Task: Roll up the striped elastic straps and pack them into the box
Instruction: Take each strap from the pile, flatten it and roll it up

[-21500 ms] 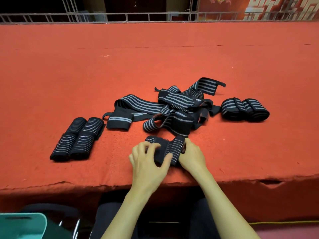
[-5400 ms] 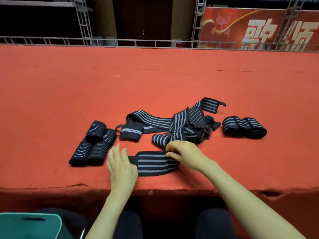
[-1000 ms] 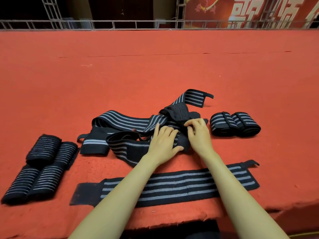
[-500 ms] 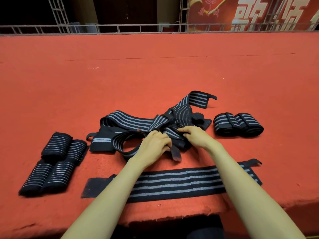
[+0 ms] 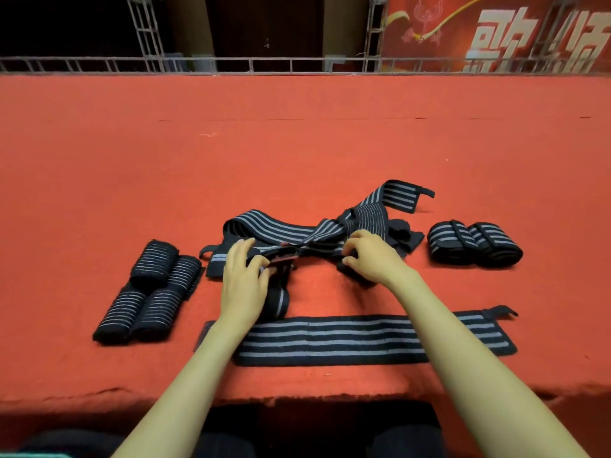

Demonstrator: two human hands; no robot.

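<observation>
A tangle of black straps with grey stripes [image 5: 291,231] lies in the middle of the red table [image 5: 297,143]. My left hand [image 5: 244,282] grips one end of a strap from the tangle, and my right hand [image 5: 370,256] pinches the same strap further right, so it stretches between them. One strap [image 5: 357,338] lies flat and straight near the front edge, under my forearms. Three rolled straps [image 5: 148,292] are stacked at the left. Two rolled straps [image 5: 472,242] sit at the right. No box shows on the table.
The table's front edge [image 5: 297,396] runs just below the flat strap. A metal railing [image 5: 297,64] borders the far side, with a red banner [image 5: 496,31] behind it. A teal corner shows at the bottom left [image 5: 29,454].
My hands have moved apart, the left one pulling leftward and nearer, drawing a strap out of the tangle. The flat strap and the rolls have not moved.
</observation>
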